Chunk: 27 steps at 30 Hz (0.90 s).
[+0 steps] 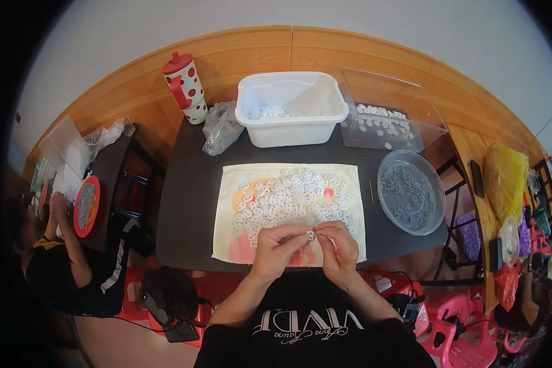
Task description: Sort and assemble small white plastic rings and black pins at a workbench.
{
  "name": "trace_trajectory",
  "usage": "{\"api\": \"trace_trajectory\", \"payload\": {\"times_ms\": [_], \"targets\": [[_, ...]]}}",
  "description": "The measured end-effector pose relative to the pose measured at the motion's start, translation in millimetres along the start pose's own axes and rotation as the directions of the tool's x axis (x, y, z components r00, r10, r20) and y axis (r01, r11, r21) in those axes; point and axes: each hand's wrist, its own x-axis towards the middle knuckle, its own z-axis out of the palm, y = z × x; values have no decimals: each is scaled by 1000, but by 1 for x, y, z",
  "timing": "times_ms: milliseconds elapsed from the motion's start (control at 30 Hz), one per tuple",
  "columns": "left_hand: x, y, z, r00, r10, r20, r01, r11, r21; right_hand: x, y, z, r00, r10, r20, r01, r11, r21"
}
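My left hand (277, 248) and my right hand (339, 246) meet over the near edge of a pale cloth (232, 244). Between their fingertips they pinch a small white ring-shaped piece (311, 235). Just beyond the hands, a heap of several similar white pieces (288, 196) is spread across the cloth. A tiny red piece (328, 192) lies among them. The cloth rests on a dark table (190, 196).
A white tub (291, 109) with white pieces stands at the back, beside a clear box (386, 113), a crumpled clear bag (221, 127) and a red-dotted cup (186, 88). A clear round bowl (410, 191) of grey parts sits right. Another person (67, 270) works at left with a red plate (86, 206).
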Motion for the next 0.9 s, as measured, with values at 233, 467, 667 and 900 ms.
{"api": "trace_trajectory", "payload": {"times_ms": [233,467,667,900], "targets": [[-1,-4,-4,1000,-12,-22,12,1000,24,0,0,1,1000,-5,1,5,1000,1],[-2,2,1,998,-58,-22,57,998,-36,0,1,1,999,-44,-1,44,999,-24],[-3,-16,-2,998,13,-61,-15,1000,-25,1,0,6,993,-111,-29,107,989,-104],[-6,-25,4,991,37,-130,-41,999,-30,-1,1,13,994,-78,-71,72,994,-84]]}}
